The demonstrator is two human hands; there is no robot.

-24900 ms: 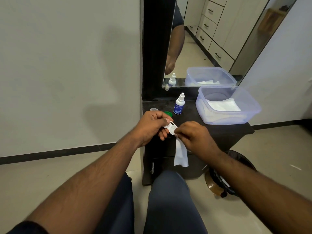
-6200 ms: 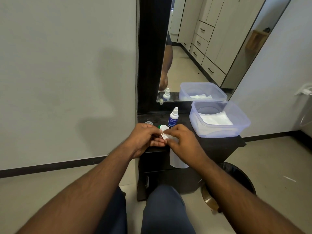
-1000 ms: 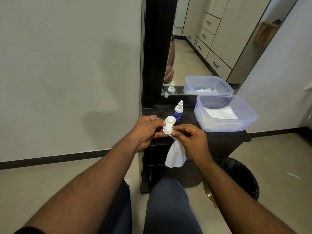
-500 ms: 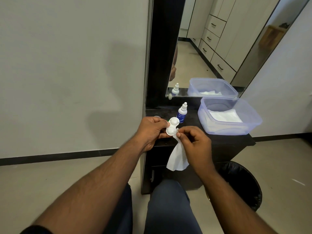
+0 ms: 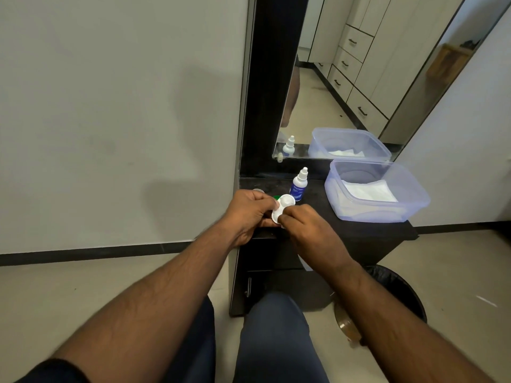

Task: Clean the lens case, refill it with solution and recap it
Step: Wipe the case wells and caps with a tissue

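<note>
Left hand [image 5: 247,214] pinches the lens case [image 5: 282,208] by its left edge, held above the surface [image 5: 359,230] front. Right hand [image 5: 307,228] fingers curled, pressing into the case's near well; tissue mostly hidden under it. Far well open, looks empty. Solution bottle [image 5: 299,185] upright, capped, at 1 o'clock just beyond the case. Tub [image 5: 376,193] at 3 o'clock, lidless, holds stacked white tissues. Bin [image 5: 398,294] on floor at 5 o'clock, black liner.

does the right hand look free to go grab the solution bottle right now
Probably not yet: the right hand is busy at the lens case held by the left hand. The solution bottle stands just behind, nothing blocking it.
</note>
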